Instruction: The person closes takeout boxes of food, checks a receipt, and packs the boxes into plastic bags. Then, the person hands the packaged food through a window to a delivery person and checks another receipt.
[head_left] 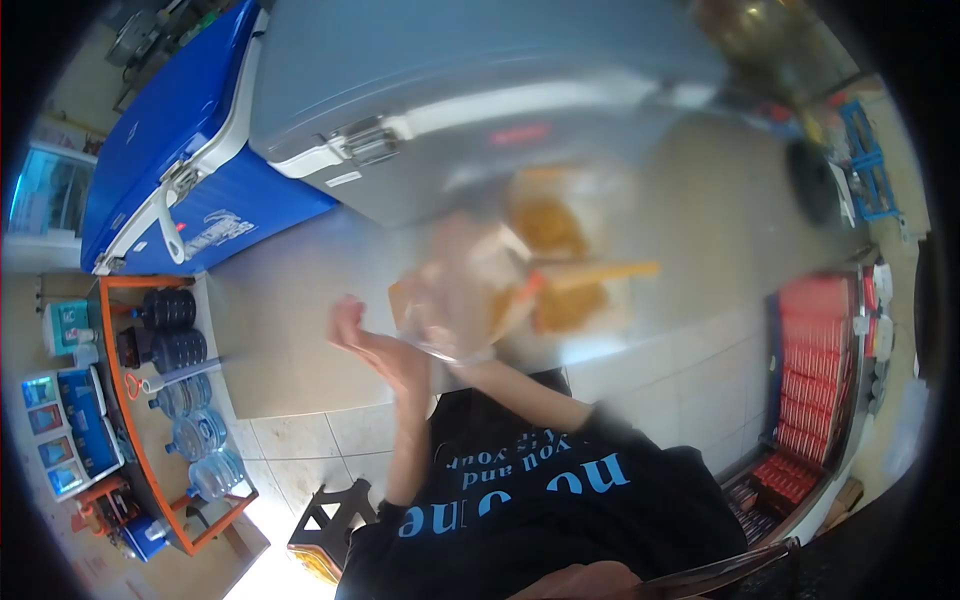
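Plastic [452, 347], clear and blurred, lay about the right hand [434, 303] over the table [290, 310], just beside brown-orange food [545, 226] on what looked like a pale tray [612, 203]. Left hand [368, 341] was raised to one side, wrist bent, with nothing visible in its grasp; its fingers looked bunched, but blur hid how far they were curled. State of the right fingers could not be told, nor whether the plastic was a bag or a glove. An orange stick [615, 271] lay across the food, well apart from the left hand. A grey cooler [480, 60] and a blue cooler [190, 100] stood beyond. Step in hand, as judged: handling the plastic at the right hand. Next move judged to call for a sure hold on its thin edge, clear of the food.
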